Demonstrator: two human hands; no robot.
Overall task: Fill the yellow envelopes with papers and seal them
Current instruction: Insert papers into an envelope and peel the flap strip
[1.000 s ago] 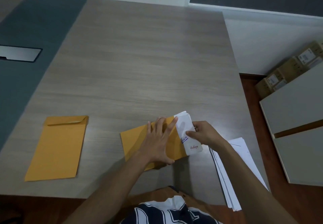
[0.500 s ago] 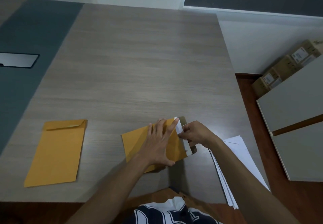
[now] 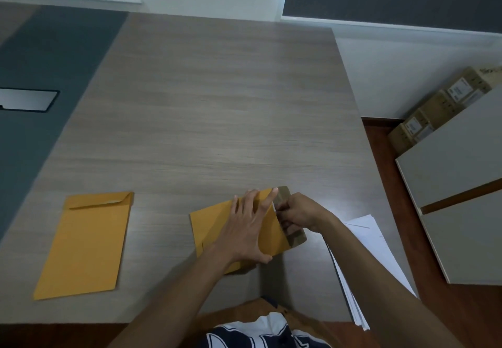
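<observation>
One envelope nearly filled, sealing not yet done.
Table [image 3: 217, 119]; second envelope [image 3: 84, 244] lower left, flap down; paper stack [image 3: 372, 241] lower right. Centre envelope [image 3: 214, 228] under flat left hand [image 3: 247, 228]; right hand [image 3: 298, 212] pinching paper at its mouth, open flap [image 3: 297, 237].

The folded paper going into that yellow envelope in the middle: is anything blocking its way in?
Nothing visible blocks it. The left hand presses the envelope flat, the flap lies open, and the right hand pushes in the paper, only a sliver showing.
</observation>
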